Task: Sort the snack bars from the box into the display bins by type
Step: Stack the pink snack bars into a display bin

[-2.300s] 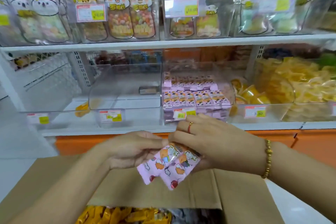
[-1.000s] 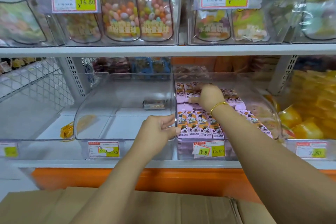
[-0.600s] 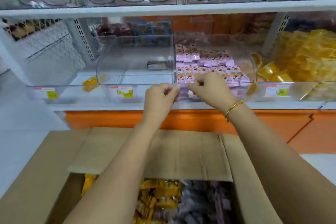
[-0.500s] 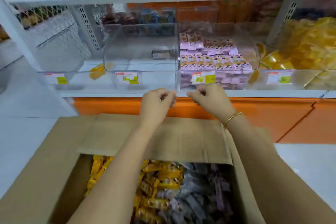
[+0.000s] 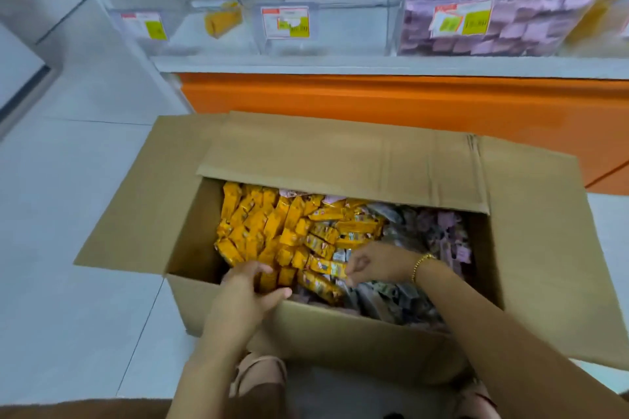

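White tiled shop floor (image 5: 85,180) underfoot: left grip (image 5: 252,286) clamps yellow foil-wrapped snack bars (image 5: 272,231) inside the brown cardboard box (image 5: 340,326); right grip (image 5: 374,264) alongside, curled, hold unclear. Purple-wrapped bars (image 5: 449,231) just right could get scooped along, mis-sorting the clear plastic display bins (image 5: 323,41) beyond.

Yellow, purple snack bars (image 5: 296,228) fill open box (image 5: 340,153).
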Motion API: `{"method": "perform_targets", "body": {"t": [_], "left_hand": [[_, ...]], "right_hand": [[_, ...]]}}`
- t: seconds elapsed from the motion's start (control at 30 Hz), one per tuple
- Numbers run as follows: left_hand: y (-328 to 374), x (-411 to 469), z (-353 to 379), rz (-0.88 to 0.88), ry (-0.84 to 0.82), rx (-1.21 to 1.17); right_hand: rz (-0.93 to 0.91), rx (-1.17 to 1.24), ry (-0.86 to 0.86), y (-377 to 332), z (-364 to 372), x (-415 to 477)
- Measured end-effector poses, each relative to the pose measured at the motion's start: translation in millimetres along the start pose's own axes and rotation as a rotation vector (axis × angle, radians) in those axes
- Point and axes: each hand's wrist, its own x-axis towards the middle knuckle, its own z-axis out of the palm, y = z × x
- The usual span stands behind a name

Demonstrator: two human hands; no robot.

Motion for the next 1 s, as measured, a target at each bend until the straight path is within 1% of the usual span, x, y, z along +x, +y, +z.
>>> {"method": "perform_targets", "body": {"t": [0.07, 0.1, 0.13, 0.2, 0.27, 0.37, 0.47, 0.63, 0.8, 0.87, 0.93, 1.0], "left_hand": [[-16.9, 1.4, -1.8, -0.108, -0.093, 0.103], [-22.5, 3.0, -1.0, -0.126, -0.11, 0.141], [-26.9, 4.5, 0.3, -0.124, -0.112, 0.154], [-23.1, 0.7, -0.4, -0.062, -0.084, 0.169], [-22.5, 2.4, -1.5, -0.018, -0.061, 0.21], [-21.9, 2.7, -4.2, -0.026, -0.066, 0.233], [-21.5, -1.5, -6.4, -0.036, -0.067, 0.251], [-21.1, -9.8, -6.6, -0.027, -0.034, 0.245], [-22.3, -13.0, -7.2, -0.002, -0.036, 0.236], [-23.4, -12.1, -6.3, 0.01, -0.027, 0.235], [-23.0, -11.7, -5.3, 0.006, -0.028, 0.218], [-22.3, -11.3, -5.2, -0.002, -0.029, 0.202]], "right_hand": [[-0.016, -0.02, -0.064, -0.8, 7.7, 13.5], [-0.012, -0.021, -0.081, -0.9, 8.8, 20.6], [0.0, -0.007, -0.105, -1.3, 10.4, 31.3], [0.032, 0.029, -0.152, -3.9, 17.3, 41.7], [0.033, 0.027, -0.251, -12.9, 28.3, 55.8], [0.042, -0.118, -0.364, -25.0, 46.2, 75.1], [0.113, -0.236, -0.445, -36.8, 54.6, 88.2], [0.21, -0.347, -0.48, -54.5, 59.6, 106.2], [0.36, -0.255, -0.459, -64.8, 71.7, 96.9], [0.327, -0.303, -0.447, -63.6, 72.2, 97.6], [0.272, -0.378, -0.464, -60.2, 73.4, 101.4], [0.261, -0.403, -0.495, -53.9, 72.1, 103.3]]}}
